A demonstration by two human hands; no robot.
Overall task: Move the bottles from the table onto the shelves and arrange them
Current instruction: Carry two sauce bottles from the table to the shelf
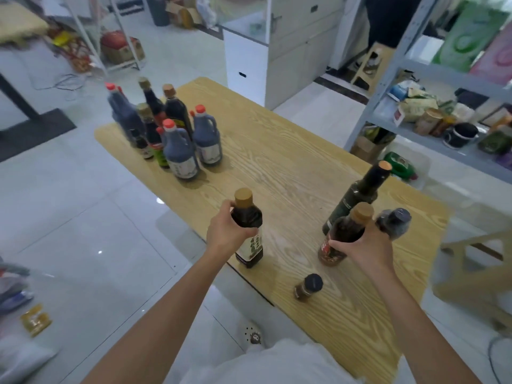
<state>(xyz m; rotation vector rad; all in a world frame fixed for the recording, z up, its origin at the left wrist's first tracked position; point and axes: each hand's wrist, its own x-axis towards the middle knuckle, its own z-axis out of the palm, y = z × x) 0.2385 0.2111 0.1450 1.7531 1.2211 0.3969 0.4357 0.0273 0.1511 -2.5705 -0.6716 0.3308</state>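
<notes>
At the far left of the counter (277, 151) I see a tight cluster of dark bottles (177, 139), well apart from my hands. My left hand (225, 234) grips the shoulder of a tan-capped bottle with a pale label (250, 246), whose base sits right at the counter's near-left edge. Bare wood lies open between it and the cluster. A small black-lidded jar (308, 288) stands near me, between the hands. My right hand (364, 246) wraps round a brown, red-labelled bottle (346, 228). A tall dark green bottle (357, 195) stands just behind it and a dark-capped bottle (393, 223) just beside it. The shelves (443, 76) stand past the counter's right edge.
</notes>
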